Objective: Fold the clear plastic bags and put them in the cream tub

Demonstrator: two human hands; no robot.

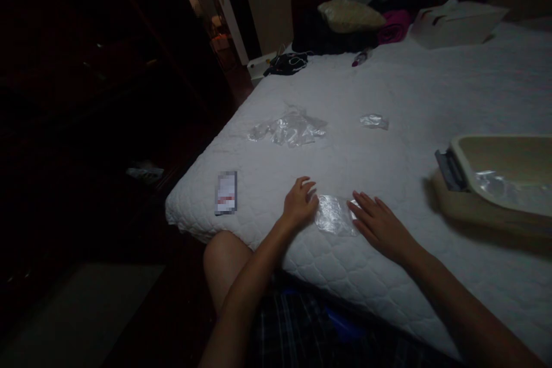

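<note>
A small clear plastic bag point(334, 215) lies flat on the white quilted mattress point(388, 126) near its front edge. My left hand point(299, 202) rests at the bag's left side, fingers curled onto its edge. My right hand point(377, 221) lies flat on the bag's right side with fingers stretched out. Farther back a heap of clear plastic bags point(288, 127) lies on the mattress, and one more crumpled bag point(374, 121) sits to its right.
A beige bin point(495, 184) with plastic inside stands at the right. A small card-like packet point(226, 192) lies near the mattress's left corner. Pillows, clothes and a white box point(457, 23) crowd the far end. The dark floor drops off at left.
</note>
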